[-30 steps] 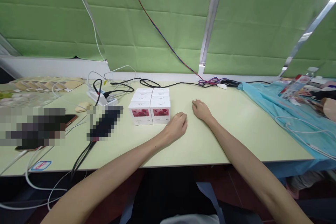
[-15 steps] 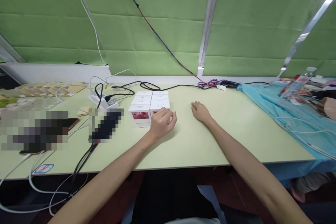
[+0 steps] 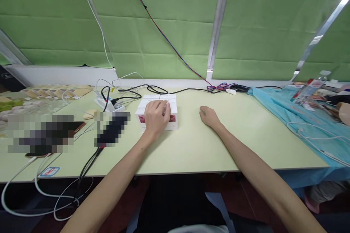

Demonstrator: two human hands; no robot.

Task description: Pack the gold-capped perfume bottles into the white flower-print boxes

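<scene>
Several white boxes (image 3: 171, 123) with red pictures on their fronts stand packed together on the pale yellow-green table (image 3: 188, 153). My left hand (image 3: 157, 116) is over the front of the boxes, its fingers bent and close together near the top; whether it grips a box is hidden. To the right of the boxes, my right hand (image 3: 209, 116) rests on the table with its fingers curled in, and nothing shows in it.
Two blurred phones (image 3: 113, 129) with cables lie at the left, near a white power strip (image 3: 109, 105). Black cable runs along the table's back. A blue plastic sheet (image 3: 284, 113) covers the right side, with a bottle (image 3: 311, 87) on it.
My left hand has moved left, from the boxes' right front corner to over their middle front. My right hand has stayed where it was.
</scene>
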